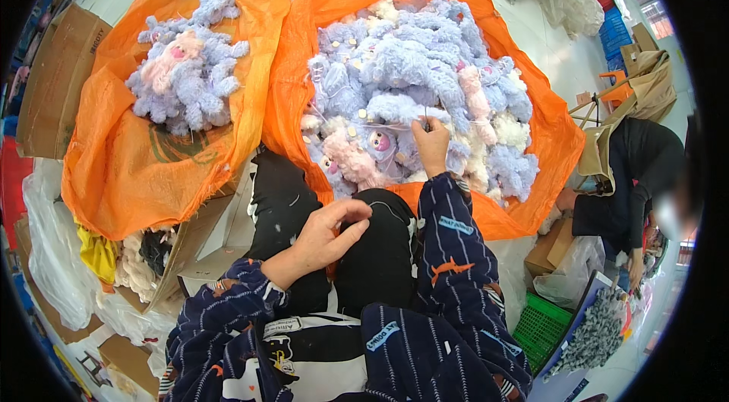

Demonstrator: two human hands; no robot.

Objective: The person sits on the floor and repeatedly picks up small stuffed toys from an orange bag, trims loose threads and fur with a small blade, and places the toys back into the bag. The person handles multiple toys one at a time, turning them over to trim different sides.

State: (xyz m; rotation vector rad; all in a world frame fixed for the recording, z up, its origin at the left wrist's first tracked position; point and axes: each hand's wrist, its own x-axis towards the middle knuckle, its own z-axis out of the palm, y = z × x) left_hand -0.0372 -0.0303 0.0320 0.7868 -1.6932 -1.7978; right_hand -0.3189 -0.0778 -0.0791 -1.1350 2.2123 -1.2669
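My right hand (pixel 431 145) is closed in a pinch above the near part of a heap of plush toys (pixel 410 60). Something thin and dark shows at its fingertips, too small to name. My left hand (pixel 323 241) hovers over my lap, fingers curved together and thumb apart, holding nothing. The fluffy toys are mostly pale lilac, with some pink and cream ones. Close to my right hand lies a lilac toy with a pink face patch (pixel 380 141). Under the heap spreads an orange woven sack (pixel 558 140).
Another orange sack (pixel 99 167) at left bears a smaller pile of lilac and pink toys (pixel 186 60). Cardboard boxes (pixel 57 83) stand beyond it. At right, a person in dark clothes (pixel 645 167) bends near a green crate (pixel 543 330) and a small cardboard box (pixel 550 246).
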